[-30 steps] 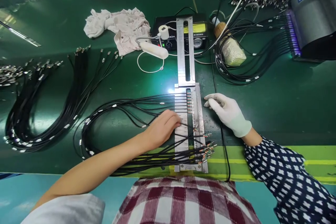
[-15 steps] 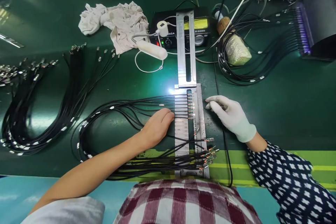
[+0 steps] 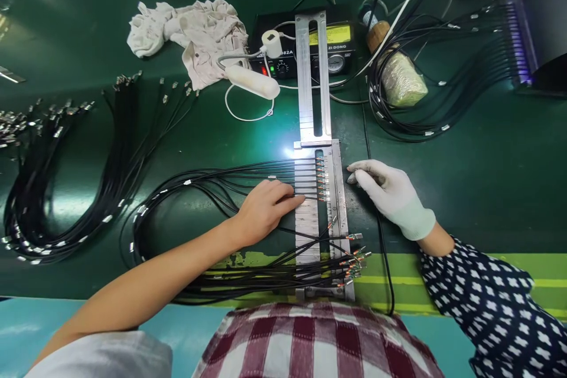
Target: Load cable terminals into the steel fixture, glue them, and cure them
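Shows thin, glossy black cables with small white tags [image 3: 136, 230], curving in a wide loop left of a long, silver, ribbed metal fixture with a lengthwise slot [image 3: 306, 221]; run straight and evenly spaced over its upper part, with small orange-and-silver ends lined up just beyond the slot; lie bunched and partly crossed over its lower part, with tips fanning past the right edge.

With the bare left hand [image 3: 263, 207], reaches over the fixture's left edge at the lowest of the evenly spaced cables; holds one digit extended and the others curled; cannot tell whether clamping a cable. With the white-gloved right hand [image 3: 392, 195], smudged dark at the fingertips, hovers just right of the fixture, near nothing else but a black cord [image 3: 380, 236]; keeps thumb and forefinger close; cannot tell whether touching.

Beyond, on the green tabletop [image 3: 487, 189], has a slotted silver bar [image 3: 304, 71] reaching over a black control box with a yellow display [image 3: 292, 69]; to the left, a white elongated lamp [image 3: 254, 81] and a crumpled whitish cloth [image 3: 212, 35]; to the right, a grey machine with a purple-lit opening [image 3: 540, 18].
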Tool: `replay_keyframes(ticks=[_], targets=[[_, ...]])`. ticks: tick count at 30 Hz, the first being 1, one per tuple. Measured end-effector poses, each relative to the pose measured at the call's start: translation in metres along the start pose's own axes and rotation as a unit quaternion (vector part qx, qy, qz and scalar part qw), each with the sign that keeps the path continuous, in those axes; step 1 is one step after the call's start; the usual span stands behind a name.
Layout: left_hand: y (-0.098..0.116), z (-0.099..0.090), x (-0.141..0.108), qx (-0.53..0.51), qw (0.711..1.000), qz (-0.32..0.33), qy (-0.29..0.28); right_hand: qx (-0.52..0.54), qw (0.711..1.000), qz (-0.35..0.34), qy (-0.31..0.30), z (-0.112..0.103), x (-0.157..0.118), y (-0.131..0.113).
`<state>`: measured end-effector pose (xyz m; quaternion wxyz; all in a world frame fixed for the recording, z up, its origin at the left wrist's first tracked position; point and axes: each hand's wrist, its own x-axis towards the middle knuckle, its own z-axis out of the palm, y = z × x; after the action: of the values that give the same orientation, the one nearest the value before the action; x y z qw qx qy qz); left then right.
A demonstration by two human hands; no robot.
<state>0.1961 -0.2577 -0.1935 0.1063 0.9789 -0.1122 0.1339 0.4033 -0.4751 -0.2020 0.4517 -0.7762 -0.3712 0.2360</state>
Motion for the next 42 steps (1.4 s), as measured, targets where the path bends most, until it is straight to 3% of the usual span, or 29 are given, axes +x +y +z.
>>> replay_keyframes(ticks=[5, 11, 17, 22, 26, 29, 33, 37, 42], targets=[[0.012, -0.001, -0.01, 0.027, 0.999, -0.027, 0.019, -0.006, 1.0, -0.01, 0.003, 0.0, 0.001, 0.001], [0.016, 0.007, -0.017, -0.134, 0.982, -0.13, 0.008, -0.017, 1.0, -0.014, 0.009, 0.0, 0.002, 0.002], [0.019, 0.012, -0.016, 0.046, 0.996, -0.077, 0.013, 0.017, 1.0, -0.019, 0.013, 0.004, 0.005, 0.006], [0.03, 0.004, -0.016, 0.013, 0.995, -0.094, 0.005, 0.082, 0.995, -0.051, 0.037, 0.005, -0.003, -0.001], [0.044, 0.0, -0.027, -0.122, 0.987, -0.087, -0.058, 0.035, 0.994, -0.105, -0.023, 0.007, -0.025, -0.015], [0.051, -0.003, -0.037, -0.159, 0.98, -0.108, -0.051, -0.057, 0.978, -0.181, -0.091, 0.006, -0.037, -0.024], [0.046, -0.017, -0.048, -0.047, 0.99, -0.132, 0.016, -0.155, 0.942, -0.27, -0.127, 0.004, -0.053, -0.031], [0.033, -0.024, -0.051, 0.056, 0.987, -0.137, 0.067, -0.18, 0.946, -0.25, -0.096, 0.004, -0.078, -0.04], [0.031, -0.003, -0.039, 0.091, 0.989, -0.118, 0.021, -0.122, 0.945, -0.244, -0.183, -0.001, -0.089, -0.054]])
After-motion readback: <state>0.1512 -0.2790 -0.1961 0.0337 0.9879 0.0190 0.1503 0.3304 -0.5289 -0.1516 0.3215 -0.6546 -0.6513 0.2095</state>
